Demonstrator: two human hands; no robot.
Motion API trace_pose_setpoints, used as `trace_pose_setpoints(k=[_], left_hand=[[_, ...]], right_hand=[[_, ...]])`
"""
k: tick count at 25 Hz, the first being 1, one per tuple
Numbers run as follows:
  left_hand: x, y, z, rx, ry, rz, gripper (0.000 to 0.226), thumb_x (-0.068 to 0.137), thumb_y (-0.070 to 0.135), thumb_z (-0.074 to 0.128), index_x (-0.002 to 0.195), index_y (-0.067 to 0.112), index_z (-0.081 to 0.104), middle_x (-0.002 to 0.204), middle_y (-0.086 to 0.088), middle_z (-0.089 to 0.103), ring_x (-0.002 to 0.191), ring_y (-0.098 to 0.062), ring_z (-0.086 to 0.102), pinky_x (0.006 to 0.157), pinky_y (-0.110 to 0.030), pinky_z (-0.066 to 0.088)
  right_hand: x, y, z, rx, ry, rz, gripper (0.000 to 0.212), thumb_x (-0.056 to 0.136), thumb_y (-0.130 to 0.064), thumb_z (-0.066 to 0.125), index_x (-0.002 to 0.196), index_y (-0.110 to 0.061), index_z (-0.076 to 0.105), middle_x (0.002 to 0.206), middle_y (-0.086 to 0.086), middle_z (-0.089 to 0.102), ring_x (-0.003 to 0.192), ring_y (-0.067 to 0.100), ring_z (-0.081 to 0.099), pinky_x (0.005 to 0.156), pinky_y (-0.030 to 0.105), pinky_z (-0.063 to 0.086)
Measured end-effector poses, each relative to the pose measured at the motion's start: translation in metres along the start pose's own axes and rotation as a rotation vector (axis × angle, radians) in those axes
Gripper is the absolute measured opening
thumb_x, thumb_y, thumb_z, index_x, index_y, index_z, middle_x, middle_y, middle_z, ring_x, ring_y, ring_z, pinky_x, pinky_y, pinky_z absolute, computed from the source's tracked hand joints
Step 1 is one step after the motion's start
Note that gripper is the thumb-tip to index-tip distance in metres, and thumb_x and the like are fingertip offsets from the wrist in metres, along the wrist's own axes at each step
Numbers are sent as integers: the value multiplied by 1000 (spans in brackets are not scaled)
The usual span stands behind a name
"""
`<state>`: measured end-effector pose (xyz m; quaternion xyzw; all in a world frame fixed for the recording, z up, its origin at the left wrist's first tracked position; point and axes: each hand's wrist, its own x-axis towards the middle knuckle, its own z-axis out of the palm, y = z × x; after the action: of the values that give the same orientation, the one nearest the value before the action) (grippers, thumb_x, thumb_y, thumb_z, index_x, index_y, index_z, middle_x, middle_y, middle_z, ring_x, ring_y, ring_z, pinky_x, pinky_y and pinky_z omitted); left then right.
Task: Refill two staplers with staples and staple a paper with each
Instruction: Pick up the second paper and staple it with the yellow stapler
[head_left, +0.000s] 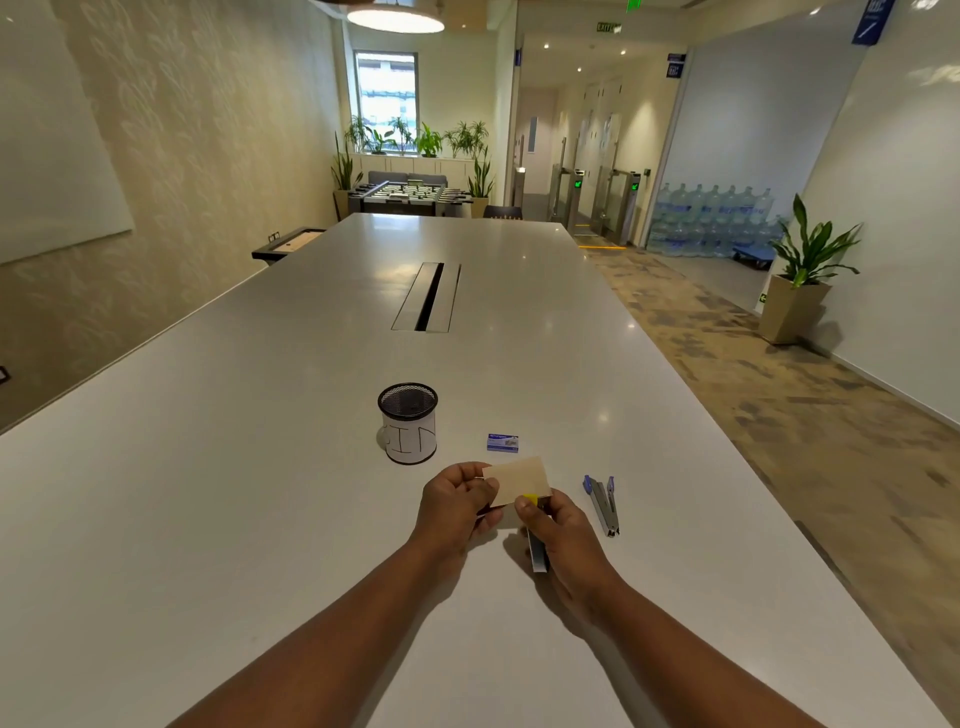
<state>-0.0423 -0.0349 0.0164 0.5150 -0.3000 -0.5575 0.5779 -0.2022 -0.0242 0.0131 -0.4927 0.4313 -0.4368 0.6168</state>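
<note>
My left hand (457, 506) pinches the left edge of a small beige paper (519, 477) just above the white table (260, 519). My right hand (558, 535) grips a stapler with a yellow tip (538, 558) at the paper's lower right corner; most of that stapler is hidden by my fingers. A second stapler, blue and grey (602, 503), lies swung apart on the table to the right of my hands. A small blue staple box (502, 442) sits beyond the paper.
A black mesh cup with a white paper label (408, 423) stands on the table left of the staple box. A cable slot (427, 296) is set in the table's middle. The table's right edge borders a carpeted walkway.
</note>
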Motion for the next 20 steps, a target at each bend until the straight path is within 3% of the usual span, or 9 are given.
trace_pose_setpoints(k=[3, 6, 11, 20], left_hand=[[2, 3, -1, 18, -4, 16, 12, 96, 6, 69, 106, 13, 70, 87, 1, 81, 86, -22, 77, 64, -25, 60], [3, 3, -2, 39, -25, 31, 13, 95, 3, 69, 106, 9, 70, 87, -3, 81, 81, -19, 77, 66, -25, 61], [6, 3, -3, 37, -46, 35, 15, 93, 1, 71, 106, 7, 70, 89, -7, 81, 80, -18, 77, 66, -26, 61], [8, 9, -2, 116, -77, 39, 15, 91, 0, 73, 105, 4, 71, 89, -12, 80, 76, -17, 77, 65, -27, 62]], right_hand=[[5, -1, 0, 74, -3, -3, 49, 80, -34, 76, 122, -13, 64, 99, 3, 75, 80, 10, 72, 66, 25, 56], [11, 0, 2, 115, 18, 15, 50, 80, -33, 78, 123, -14, 62, 108, 8, 76, 91, 21, 75, 73, 34, 60], [19, 3, 3, 197, 12, 46, 49, 81, -35, 78, 119, -7, 64, 89, 12, 73, 76, 26, 67, 70, 38, 57], [25, 4, 1, 228, 43, 102, 45, 81, -34, 78, 115, -6, 67, 81, 11, 67, 70, 26, 59, 67, 39, 54]])
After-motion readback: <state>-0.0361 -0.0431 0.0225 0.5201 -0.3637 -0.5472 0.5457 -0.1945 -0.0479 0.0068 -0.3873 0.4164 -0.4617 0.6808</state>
